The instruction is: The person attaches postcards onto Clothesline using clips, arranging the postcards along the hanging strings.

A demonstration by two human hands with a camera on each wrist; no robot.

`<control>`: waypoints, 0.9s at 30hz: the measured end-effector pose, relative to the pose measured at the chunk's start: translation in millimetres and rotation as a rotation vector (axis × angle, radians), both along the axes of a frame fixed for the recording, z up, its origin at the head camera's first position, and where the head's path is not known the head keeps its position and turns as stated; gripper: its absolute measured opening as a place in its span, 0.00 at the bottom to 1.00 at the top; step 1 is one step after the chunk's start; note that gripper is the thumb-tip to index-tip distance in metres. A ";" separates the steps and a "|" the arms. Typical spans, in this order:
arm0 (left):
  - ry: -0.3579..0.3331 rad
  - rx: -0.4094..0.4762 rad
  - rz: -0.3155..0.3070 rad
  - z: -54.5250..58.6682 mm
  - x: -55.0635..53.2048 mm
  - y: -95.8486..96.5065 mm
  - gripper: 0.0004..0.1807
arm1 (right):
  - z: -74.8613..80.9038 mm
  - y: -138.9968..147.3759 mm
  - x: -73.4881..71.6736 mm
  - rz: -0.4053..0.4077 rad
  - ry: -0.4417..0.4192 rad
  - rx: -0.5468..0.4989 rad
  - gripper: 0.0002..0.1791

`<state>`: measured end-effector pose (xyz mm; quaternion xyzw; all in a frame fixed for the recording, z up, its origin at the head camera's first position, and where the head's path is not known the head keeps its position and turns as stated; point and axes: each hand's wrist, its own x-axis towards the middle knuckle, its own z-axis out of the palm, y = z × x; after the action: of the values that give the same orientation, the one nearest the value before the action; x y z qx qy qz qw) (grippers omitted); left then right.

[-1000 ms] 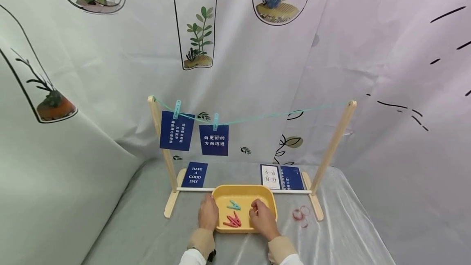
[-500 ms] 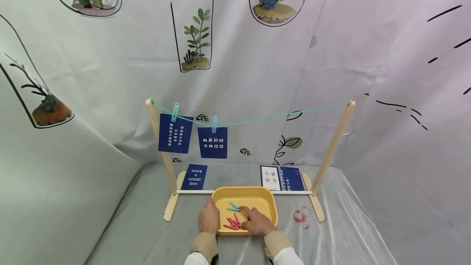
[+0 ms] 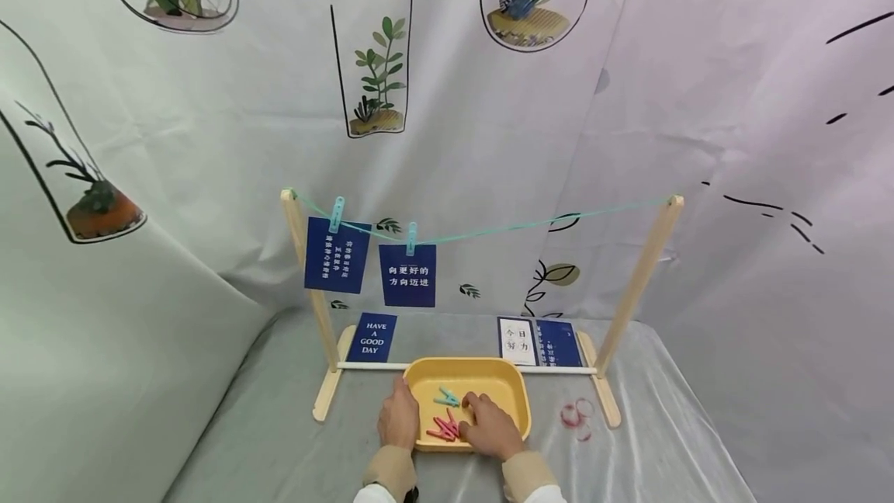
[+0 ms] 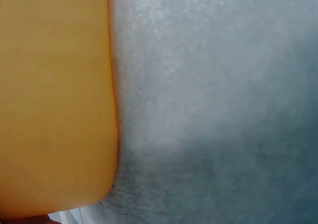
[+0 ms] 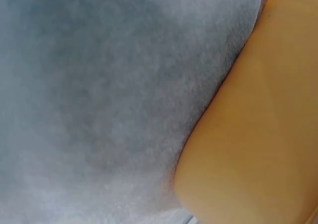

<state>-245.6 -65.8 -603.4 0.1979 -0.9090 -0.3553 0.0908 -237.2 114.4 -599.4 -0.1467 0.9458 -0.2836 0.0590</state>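
Observation:
A yellow tray point(image 3: 492, 390) stands on the cloth-covered table, its outer wall showing in both wrist views. My left hand point(image 3: 399, 416) holds the tray's left side, fingertips at the rim. Over the tray's right half is my right hand point(image 3: 493, 427), its bent index finger and thumb spread apart. The thumb tip is right at the pink clothespins point(image 3: 442, 431) lying in the tray. Behind them lies a light-blue clothespin point(image 3: 447, 397), just left of the right index finger.
Behind the tray stands a wooden frame point(image 3: 639, 286) with a green string point(image 3: 517, 223). Two blue cards point(image 3: 408, 286) hang from it by light-blue clothespins. More cards point(image 3: 372, 338) lie near the frame's base. Pink rings point(image 3: 570, 415) lie to the right.
My right hand has moved left over the tray. Its index finger was stretched towards the light-blue clothespin half a second ago and is now bent back. My left hand stays at the tray.

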 end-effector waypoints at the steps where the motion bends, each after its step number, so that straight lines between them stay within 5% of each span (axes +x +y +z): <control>1: -0.001 -0.004 0.001 0.7 0.1 -0.2 0.16 | 0.6 -0.4 -0.2 0.009 -0.007 -0.003 0.20; 6: -0.007 -0.009 0.014 3.3 0.9 0.6 0.15 | 1.7 -0.7 -2.0 0.040 -0.084 0.034 0.28; 13: -0.003 -0.016 0.010 1.9 1.2 0.9 0.15 | 0.0 -1.1 -0.5 0.009 -0.067 0.044 0.15; 21: -0.034 -0.013 0.025 1.1 -0.8 0.3 0.15 | -0.8 -2.4 -1.9 0.097 -0.101 0.034 0.25; 27: -0.042 -0.006 0.026 1.3 -2.1 1.4 0.16 | -5.3 -0.7 -0.4 0.052 0.007 0.053 0.19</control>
<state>-247.7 -64.4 -602.1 0.2171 -0.9091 -0.3471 0.0767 -237.7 113.6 -604.7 -0.1706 0.9491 -0.2562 0.0670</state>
